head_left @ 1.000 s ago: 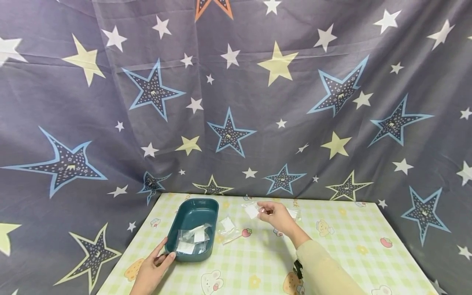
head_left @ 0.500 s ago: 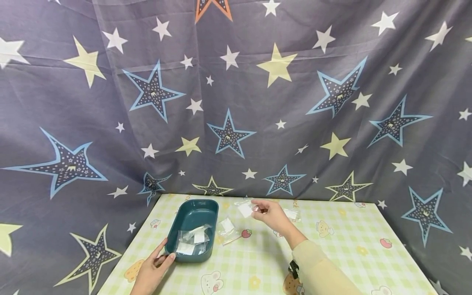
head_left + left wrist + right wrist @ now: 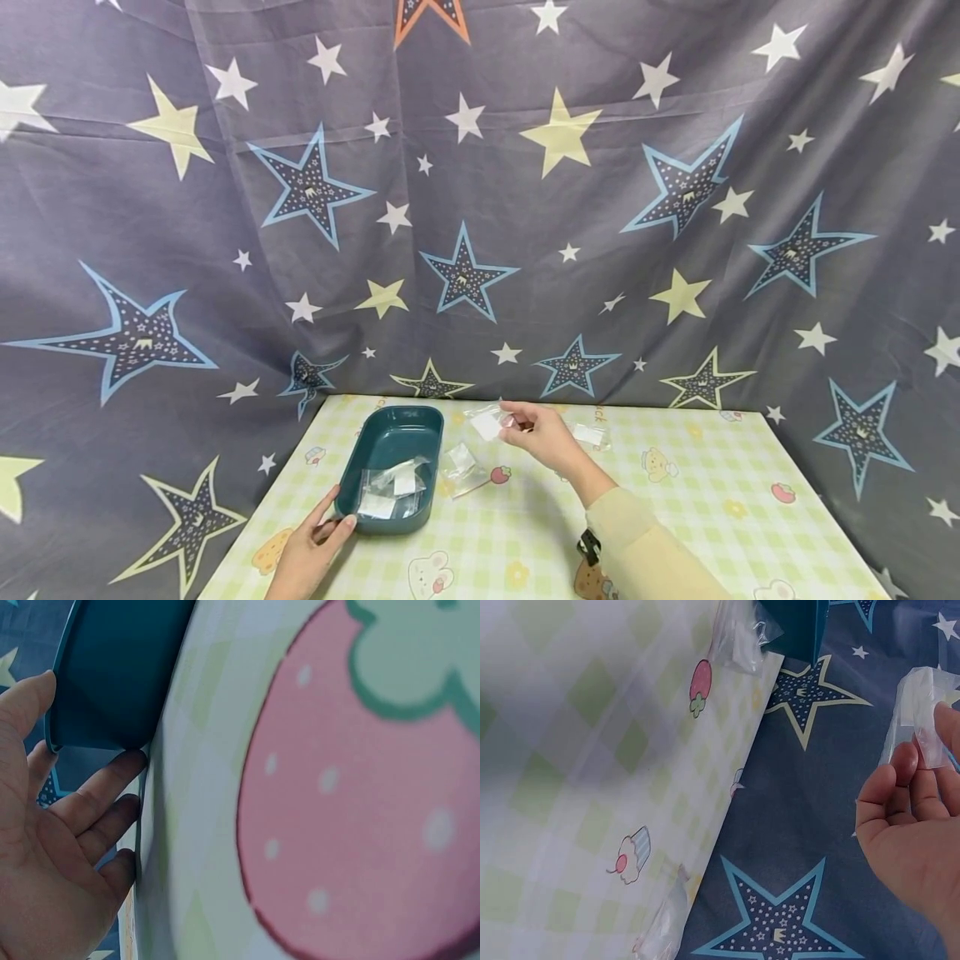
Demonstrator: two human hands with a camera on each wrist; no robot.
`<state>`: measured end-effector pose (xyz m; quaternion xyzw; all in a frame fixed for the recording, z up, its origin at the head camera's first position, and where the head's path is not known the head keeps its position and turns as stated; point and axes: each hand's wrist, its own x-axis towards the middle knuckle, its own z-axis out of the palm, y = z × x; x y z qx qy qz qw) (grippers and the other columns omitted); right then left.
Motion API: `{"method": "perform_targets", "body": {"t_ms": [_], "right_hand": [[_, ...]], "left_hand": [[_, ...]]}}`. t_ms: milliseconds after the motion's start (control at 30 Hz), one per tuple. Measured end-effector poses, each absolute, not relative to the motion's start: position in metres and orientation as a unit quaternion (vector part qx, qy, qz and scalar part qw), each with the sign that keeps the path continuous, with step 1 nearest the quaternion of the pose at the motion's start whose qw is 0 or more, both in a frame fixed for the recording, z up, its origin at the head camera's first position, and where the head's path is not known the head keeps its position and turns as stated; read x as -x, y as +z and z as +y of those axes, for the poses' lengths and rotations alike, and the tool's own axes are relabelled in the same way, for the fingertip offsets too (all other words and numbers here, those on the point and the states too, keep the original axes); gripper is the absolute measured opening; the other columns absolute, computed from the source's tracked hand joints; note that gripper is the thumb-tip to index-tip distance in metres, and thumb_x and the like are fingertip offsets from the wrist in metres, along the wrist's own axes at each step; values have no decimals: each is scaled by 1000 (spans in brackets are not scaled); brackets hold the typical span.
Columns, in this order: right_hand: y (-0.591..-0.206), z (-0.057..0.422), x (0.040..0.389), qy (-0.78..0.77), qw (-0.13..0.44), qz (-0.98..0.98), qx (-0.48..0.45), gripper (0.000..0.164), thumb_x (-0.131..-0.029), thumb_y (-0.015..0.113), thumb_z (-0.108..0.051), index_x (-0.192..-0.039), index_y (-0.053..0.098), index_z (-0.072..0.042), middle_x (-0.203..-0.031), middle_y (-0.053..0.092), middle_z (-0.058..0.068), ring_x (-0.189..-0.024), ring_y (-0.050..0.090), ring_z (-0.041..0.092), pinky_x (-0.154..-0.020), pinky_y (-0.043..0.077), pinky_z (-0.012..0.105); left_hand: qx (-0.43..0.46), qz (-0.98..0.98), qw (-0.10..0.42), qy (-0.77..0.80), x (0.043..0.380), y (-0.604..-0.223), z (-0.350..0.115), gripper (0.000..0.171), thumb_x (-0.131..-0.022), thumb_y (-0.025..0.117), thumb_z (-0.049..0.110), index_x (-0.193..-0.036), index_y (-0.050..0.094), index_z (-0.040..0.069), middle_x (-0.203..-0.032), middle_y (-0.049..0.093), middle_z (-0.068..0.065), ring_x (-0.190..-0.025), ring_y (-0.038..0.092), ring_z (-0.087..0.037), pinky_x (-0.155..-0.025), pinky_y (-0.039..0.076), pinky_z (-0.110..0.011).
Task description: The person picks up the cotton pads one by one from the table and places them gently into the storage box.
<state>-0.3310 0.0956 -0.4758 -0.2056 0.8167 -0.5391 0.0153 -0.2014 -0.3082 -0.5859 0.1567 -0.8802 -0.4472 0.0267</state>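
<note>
My left hand (image 3: 311,546) grips the near left corner of a dark teal tray (image 3: 397,437); the left wrist view has the thumb on the tray's rim (image 3: 112,682) and other fingers against its outside. Between right thumb and fingers, a small clear plastic bag (image 3: 486,423) with a white piece inside is held above the table. That right hand (image 3: 546,437) is to the right of the tray. In the right wrist view the pinched bag (image 3: 915,712) looks bent. Clear bags with white pieces (image 3: 377,504) lie in the tray's near end.
Another clear bag (image 3: 462,467) lies on the table just right of the tray. One more bag (image 3: 591,435) lies beyond the right forearm. A green checked cloth (image 3: 660,525) covers the table, and a grey star-printed curtain (image 3: 517,308) hangs behind it.
The right hand has carried the bag leftward, closer to the tray. The bag at the right has come more into view from behind that hand. The left hand and tray stay put.
</note>
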Motion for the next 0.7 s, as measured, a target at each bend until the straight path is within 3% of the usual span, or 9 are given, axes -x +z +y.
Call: {"method": "perform_targets", "body": {"t_ms": [300, 700], "right_hand": [[-469, 83, 327, -545, 14, 807, 227, 49, -98, 78, -18, -145, 68, -9, -111, 78, 7, -94, 65, 13, -81, 56, 23], [-461, 60, 320, -572, 23, 784, 241, 50, -98, 79, -16, -145, 67, -3, -111, 77, 14, -92, 63, 14, -79, 54, 21]], "left_hand": [[-153, -882, 27, -445, 200, -582, -307, 90, -99, 66, 68, -170, 35, 21, -142, 65, -32, -136, 64, -45, -112, 50, -65], [-160, -877, 21, -452, 200, -582, -307, 92, -98, 66, 69, -170, 34, 21, -147, 60, -34, -137, 62, -46, -112, 51, -64]]}}
